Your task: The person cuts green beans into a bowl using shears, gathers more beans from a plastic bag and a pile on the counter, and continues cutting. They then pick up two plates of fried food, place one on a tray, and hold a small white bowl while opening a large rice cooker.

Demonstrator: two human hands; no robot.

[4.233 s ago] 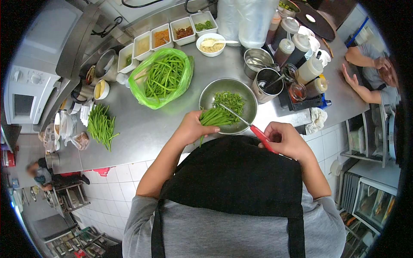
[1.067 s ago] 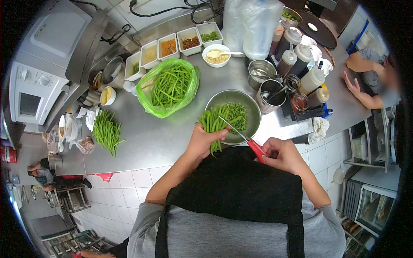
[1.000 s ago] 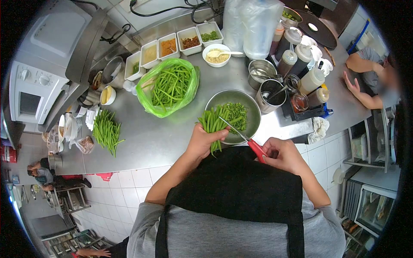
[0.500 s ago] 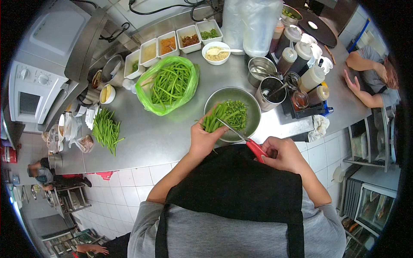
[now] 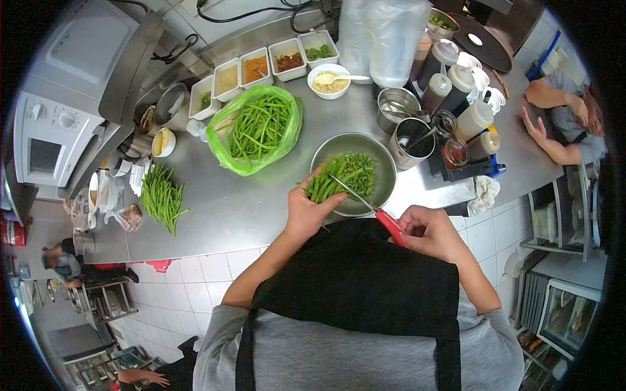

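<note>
My left hand (image 5: 312, 208) is closed round a bunch of green beans (image 5: 323, 185) over the near left side of a metal bowl (image 5: 389, 189). In my right hand (image 5: 427, 231) is a pair of scissors with red handles (image 5: 390, 226). The scissor blades reach over the bowl and lie against the bunch. Cut green bean pieces (image 5: 360, 167) fill part of the bowl. Beyond it stands a bright green plastic bag (image 5: 246, 166) full of whole beans, and a loose pile of beans (image 5: 162, 195) lies on the counter to the left.
White tubs (image 5: 287, 60) of seasonings line the back, with a white bowl and spoon (image 5: 328, 81) before them. Metal containers (image 5: 412, 144) and sauce bottles (image 5: 473, 119) stand to the right. A microwave (image 5: 55, 140) is at left. Another person's arms (image 5: 554, 124) rest at the right counter.
The scissors and my right hand have shifted only slightly against the bunch. My left hand keeps its hold on the beans over the bowl.
</note>
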